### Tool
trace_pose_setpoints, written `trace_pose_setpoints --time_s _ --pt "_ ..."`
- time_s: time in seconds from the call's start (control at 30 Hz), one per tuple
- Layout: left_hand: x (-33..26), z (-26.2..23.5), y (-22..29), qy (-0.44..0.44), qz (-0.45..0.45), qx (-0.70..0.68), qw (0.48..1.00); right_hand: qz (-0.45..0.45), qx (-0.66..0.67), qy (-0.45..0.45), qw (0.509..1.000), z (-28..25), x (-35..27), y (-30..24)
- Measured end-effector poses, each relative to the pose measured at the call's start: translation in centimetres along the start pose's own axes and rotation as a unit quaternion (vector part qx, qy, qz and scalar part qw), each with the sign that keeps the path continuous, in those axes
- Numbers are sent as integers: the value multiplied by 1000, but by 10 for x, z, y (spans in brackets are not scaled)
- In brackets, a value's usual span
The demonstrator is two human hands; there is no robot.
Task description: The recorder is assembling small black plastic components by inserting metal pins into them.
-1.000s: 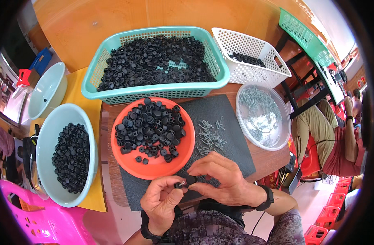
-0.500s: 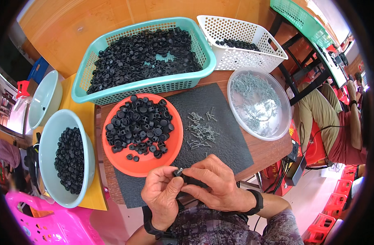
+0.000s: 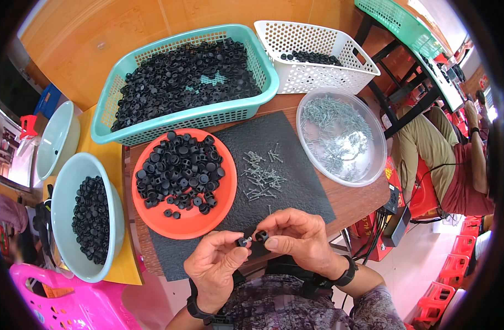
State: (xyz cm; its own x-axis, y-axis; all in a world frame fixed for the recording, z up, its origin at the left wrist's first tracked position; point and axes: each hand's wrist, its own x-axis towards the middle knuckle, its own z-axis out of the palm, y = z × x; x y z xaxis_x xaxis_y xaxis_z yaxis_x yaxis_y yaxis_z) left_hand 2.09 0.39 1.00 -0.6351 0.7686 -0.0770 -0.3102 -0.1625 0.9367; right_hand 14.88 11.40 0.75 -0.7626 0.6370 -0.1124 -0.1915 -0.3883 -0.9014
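Observation:
Above the table's near edge, my left hand [image 3: 212, 268] pinches a small black plastic part [image 3: 241, 242], and a silvery screw [image 3: 249, 240] sticks out of it to the right. Facing it, my right hand [image 3: 300, 242] grips another black plastic cap [image 3: 261, 236] between thumb and fingers. The two pieces are close together; whether the screw tip touches the cap is too small to tell. Beyond my hands, loose screws [image 3: 263, 179] lie on a black mat [image 3: 304, 190]. An orange-red bowl [image 3: 194, 226] of black plastic parts [image 3: 180, 168] stands left of them.
A clear round tub [image 3: 379, 159] of screws stands right of the mat. At the back are a green basket [image 3: 191, 122] and a white basket [image 3: 318, 80], both holding black parts. Pale blue basins [image 3: 115, 220] and a pink chair [image 3: 70, 300] are left. Someone sits at right.
My hands have drawn slightly apart, so a cap in my right hand and the screw in the left-hand part now show. The whole view has shifted a little.

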Motion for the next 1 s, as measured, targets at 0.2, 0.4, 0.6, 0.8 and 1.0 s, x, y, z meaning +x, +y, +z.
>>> trace_pose_setpoints --time_s 0.2,0.4,0.6,0.8,1.0 --pt "-2 -2 2 -19 2 43 999 60 124 -18 990 -4 2 -2" --pt "-1 -4 2 -49 48 108 992 72 159 -25 984 -5 3 1" --pt "-2 1 9 -40 47 134 989 81 153 -16 985 -2 4 2" --pt "-1 1 9 -60 78 197 976 58 132 -12 990 -1 4 5" --pt "1 3 12 -56 80 225 969 53 119 -13 991 -2 3 7"
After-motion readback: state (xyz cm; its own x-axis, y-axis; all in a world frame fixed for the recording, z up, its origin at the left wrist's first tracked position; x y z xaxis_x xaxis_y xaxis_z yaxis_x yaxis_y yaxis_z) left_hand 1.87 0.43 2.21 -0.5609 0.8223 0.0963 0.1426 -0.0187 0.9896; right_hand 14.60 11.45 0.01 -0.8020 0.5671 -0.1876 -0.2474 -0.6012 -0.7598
